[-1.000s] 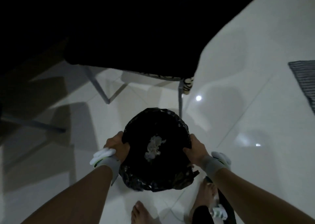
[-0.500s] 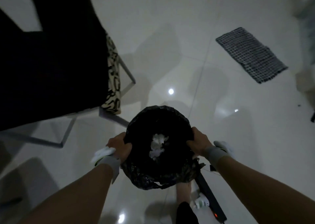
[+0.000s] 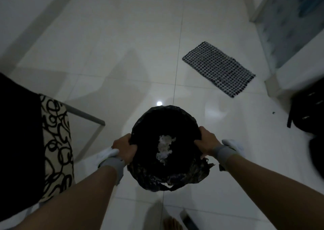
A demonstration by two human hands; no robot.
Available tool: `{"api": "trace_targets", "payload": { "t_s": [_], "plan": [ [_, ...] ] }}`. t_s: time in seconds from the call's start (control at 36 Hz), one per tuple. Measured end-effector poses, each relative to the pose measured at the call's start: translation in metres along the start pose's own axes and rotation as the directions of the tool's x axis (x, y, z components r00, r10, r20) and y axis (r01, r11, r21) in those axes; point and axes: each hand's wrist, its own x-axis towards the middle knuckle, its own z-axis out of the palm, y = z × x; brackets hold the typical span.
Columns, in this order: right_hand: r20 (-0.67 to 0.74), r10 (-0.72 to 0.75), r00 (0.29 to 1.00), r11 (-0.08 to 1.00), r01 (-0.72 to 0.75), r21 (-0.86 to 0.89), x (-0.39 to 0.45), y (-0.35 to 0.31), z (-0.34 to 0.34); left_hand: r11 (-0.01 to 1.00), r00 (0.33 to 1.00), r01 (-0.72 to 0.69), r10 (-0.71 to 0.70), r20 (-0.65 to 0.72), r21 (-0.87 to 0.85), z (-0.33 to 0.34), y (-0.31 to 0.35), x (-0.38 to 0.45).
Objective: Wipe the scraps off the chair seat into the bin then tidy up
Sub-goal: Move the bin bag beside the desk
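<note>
Landmark: a round bin (image 3: pixel 166 180), lined with a crinkled, glossy black plastic bag, sat low in the middle of the view and was held up above the floor (image 3: pixel 122 54).
Left hand (image 3: pixel 123 147): it was closed around the bin's left rim, fingers curled over the bag's edge; a grey band and something white showed at the wrist.
Right hand (image 3: pixel 206 142): it was closed around the bin's right rim in the same way, with a matching grey band and white piece at the wrist.
Scraps (image 3: pixel 164 148): a small, pale, crumpled clump lay inside the bin, at the bottom of the dark bag.
Chair (image 3: pixel 54 142): it stood to the left of the bin and apart from it. Its seat edge was cream cloth printed with looping black swirls; a grey metal leg frame ran beneath. The rest of the chair was too dark to read, so whether any scraps were left on the seat could not be told.
Mat (image 3: pixel 219 68): a flat, rectangular, black-and-white checked woven mat lay beyond the bin, up and to the right.
Floor: large, pale, shiny tiles with thin grout lines, mirroring a spot of light just beyond the bin.
Progress: with scraps lying in the bin, the wiping step looked done. What seemed left was the tidying: setting the bin down in its place.
</note>
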Motion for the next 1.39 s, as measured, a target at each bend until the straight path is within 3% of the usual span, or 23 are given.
{"api": "trace_targets", "payload": {
  "t_s": [0.22, 0.58, 0.92, 1.17, 1.39],
  "plan": [
    [-0.031, -0.04, 0.999, 0.999, 0.04, -0.004, 0.072, -0.059, -0.055, 0.999, 1.0, -0.013, 0.013, 0.008, -0.033, -0.045, 0.047, 0.082],
    [0.039, -0.074, 0.996, 0.994, 0.077, -0.077, 0.223, -0.206, -0.08, 0.994, 0.999, -0.013, 0.008, -0.049, -0.11, -0.148, 0.054, 0.235],
    [0.209, -0.278, 0.938, 0.896, 0.331, -0.295, 0.366, -0.385, -0.064, 0.952, 0.967, 0.161, -0.205, -0.152, -0.262, -0.271, 0.022, 0.343],
    [0.332, -0.361, 0.871, 0.813, 0.469, -0.346, 0.439, -0.533, -0.024, 0.838, 0.857, 0.293, -0.443, -0.262, -0.46, -0.355, -0.018, 0.384],
    [0.499, -0.426, 0.755, 0.694, 0.626, -0.356, 0.489, -0.672, 0.066, 0.72, 0.705, 0.366, -0.628, -0.329, -0.59, -0.434, -0.1, 0.419]
  ]
}}
